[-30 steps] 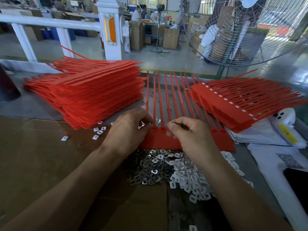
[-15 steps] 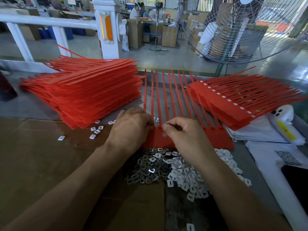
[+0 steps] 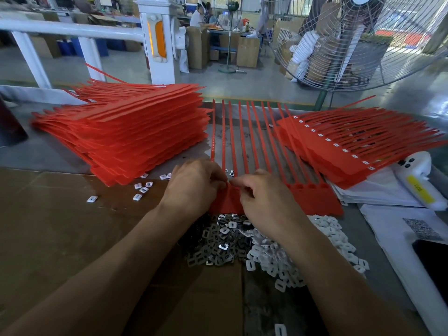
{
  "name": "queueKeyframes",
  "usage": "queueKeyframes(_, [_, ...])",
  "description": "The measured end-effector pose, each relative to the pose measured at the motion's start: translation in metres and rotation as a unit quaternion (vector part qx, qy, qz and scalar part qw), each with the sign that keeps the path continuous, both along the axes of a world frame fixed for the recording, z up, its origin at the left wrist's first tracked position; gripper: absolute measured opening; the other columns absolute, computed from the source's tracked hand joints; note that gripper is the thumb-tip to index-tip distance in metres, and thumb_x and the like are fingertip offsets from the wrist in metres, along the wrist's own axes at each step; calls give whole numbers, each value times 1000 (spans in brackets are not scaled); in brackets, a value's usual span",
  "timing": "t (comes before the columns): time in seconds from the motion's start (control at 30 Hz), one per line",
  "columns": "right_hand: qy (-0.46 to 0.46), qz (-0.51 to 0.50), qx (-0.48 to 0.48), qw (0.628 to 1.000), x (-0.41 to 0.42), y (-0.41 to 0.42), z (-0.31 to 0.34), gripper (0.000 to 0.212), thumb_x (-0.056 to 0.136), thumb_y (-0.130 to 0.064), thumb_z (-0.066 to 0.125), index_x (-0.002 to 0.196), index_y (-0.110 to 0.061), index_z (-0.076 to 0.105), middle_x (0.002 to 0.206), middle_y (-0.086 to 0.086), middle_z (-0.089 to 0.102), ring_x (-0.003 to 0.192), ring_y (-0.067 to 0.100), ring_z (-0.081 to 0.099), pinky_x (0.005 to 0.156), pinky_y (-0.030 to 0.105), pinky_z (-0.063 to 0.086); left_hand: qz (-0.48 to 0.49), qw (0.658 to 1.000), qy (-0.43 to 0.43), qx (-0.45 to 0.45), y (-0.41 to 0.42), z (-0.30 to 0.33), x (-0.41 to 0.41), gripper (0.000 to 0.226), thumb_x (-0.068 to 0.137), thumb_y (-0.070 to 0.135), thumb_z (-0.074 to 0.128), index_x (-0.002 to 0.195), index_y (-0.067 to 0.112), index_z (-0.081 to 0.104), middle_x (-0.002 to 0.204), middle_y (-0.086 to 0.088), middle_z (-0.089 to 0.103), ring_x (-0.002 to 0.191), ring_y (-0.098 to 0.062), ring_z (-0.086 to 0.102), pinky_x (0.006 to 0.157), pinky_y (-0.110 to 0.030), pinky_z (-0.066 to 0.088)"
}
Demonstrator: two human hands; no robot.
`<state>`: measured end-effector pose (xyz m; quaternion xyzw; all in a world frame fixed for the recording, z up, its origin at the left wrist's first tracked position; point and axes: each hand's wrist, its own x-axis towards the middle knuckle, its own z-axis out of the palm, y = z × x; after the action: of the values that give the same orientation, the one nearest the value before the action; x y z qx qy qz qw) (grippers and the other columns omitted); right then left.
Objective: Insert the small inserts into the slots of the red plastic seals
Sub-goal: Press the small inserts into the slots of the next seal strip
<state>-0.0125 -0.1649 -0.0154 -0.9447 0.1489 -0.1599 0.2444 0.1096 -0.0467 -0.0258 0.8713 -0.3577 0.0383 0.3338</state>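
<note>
1. Factory floor fills the top of the frame, with a white railing (image 3: 72, 30) at upper left and one large wire-caged fan (image 3: 358, 40) at upper right.
2. Brown cardboard (image 3: 60, 226) covers the lower left of the grey worktable (image 3: 48, 151).
3. One red seal strip (image 3: 315, 202) lies at centre, its tails pointing up the frame; about a dozen tails can be counted.
4. Two stacks of red seals flank it: a tall stack (image 3: 135, 137) at left and a lower stack (image 3: 344, 151) at right.
5. Two heaps of inserts lie below the strip: metal inserts (image 3: 218, 246) and white inserts (image 3: 286, 258), too many to count; about seven loose white ones (image 3: 140, 190) sit left of the hands.
6. Left hand (image 3: 194, 185) and right hand (image 3: 264, 197) meet at the strip's left end, fingers curled and pinching together at a slot; whatever they pinch is hidden.
7. One white handheld device (image 3: 419, 180) lies at right.
</note>
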Motion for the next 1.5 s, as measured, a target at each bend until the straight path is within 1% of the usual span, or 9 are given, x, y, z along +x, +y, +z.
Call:
queueKeyframes(0.13, [2, 10, -7, 1000, 2, -2, -5, 37, 102, -14, 52, 130, -30, 70, 116, -1, 61, 84, 12, 56, 78, 32, 50, -3, 1000, 9, 2, 0, 1, -1, 13, 85, 22, 76, 90, 33, 78, 92, 11, 71, 92, -10, 62, 92, -35, 49])
queueKeyframes(0.43, [14, 18, -49, 999, 5, 0, -6, 37, 102, -20, 52, 132, -35, 68, 111, -3, 57, 101, 17, 59, 90, 42, 53, -21, 999, 22, 26, 5, 2, 0, 28, 90, 13, 67, 104, 33, 79, 108, 10, 72, 104, -12, 63, 94, -31, 49])
queueKeyframes(0.53, [15, 14, -85, 996, 7, 3, -6, 34, 102, -22, 52, 129, -34, 69, 101, -3, 54, 96, 17, 57, 84, 38, 52, -16, 999, 25, 27, 4, 2, 1, 29, 90, 12, 66, 105, 33, 79, 108, 10, 73, 104, -12, 64, 92, -28, 49])
queueKeyframes(0.63, [17, 4, -139, 990, 9, 7, -5, 29, 100, -25, 53, 124, -31, 69, 92, -4, 49, 88, 17, 54, 73, 29, 41, -19, 999, 22, 28, 3, 2, 0, 31, 89, 10, 65, 105, 33, 78, 106, 9, 73, 103, -13, 65, 91, -29, 51])
queueKeyframes(0.9, [44, 11, -198, 979, 10, 14, -1, 39, 99, -26, 51, 137, -27, 55, 98, -4, 42, 91, 17, 45, 77, 28, 31, -29, 998, 47, 14, 8, 2, -1, 45, 85, -1, 55, 107, 31, 78, 106, 6, 75, 101, -13, 66, 90, -28, 52])
queueKeyframes(1.0, [50, 13, -204, 977, 10, 15, -1, 41, 99, -27, 50, 140, -28, 53, 100, -4, 41, 98, 19, 50, 78, 29, 32, -23, 998, 63, -8, 10, 2, -1, 45, 88, 0, 53, 106, 32, 78, 104, 9, 75, 98, -9, 67, 87, -29, 55])
queueKeyframes(1.2, [27, 11, -141, 990, 9, 8, -4, 35, 102, -29, 50, 135, -35, 62, 101, -6, 50, 98, 16, 54, 81, 29, 46, -3, 994, 89, -56, 14, -1, 5, 43, 92, -1, 50, 104, 30, 78, 104, 11, 75, 99, -5, 67, 91, -27, 55])
queueKeyframes(1.33, [17, 15, -67, 998, 5, 1, -5, 36, 103, -26, 52, 136, -33, 64, 113, -7, 56, 109, 13, 57, 96, 36, 51, 2, 993, 93, -69, 16, -3, 7, 40, 95, 3, 51, 105, 32, 77, 102, 13, 74, 94, 0, 67, 88, -25, 55])
queueKeyframes(1.5, [11, 20, -81, 996, 5, 1, -6, 36, 103, -27, 52, 137, -34, 63, 113, -8, 55, 108, 12, 56, 95, 34, 49, 9, 994, 85, -71, 16, -4, 7, 37, 96, 8, 52, 105, 35, 75, 102, 14, 73, 91, 1, 66, 86, -27, 55])
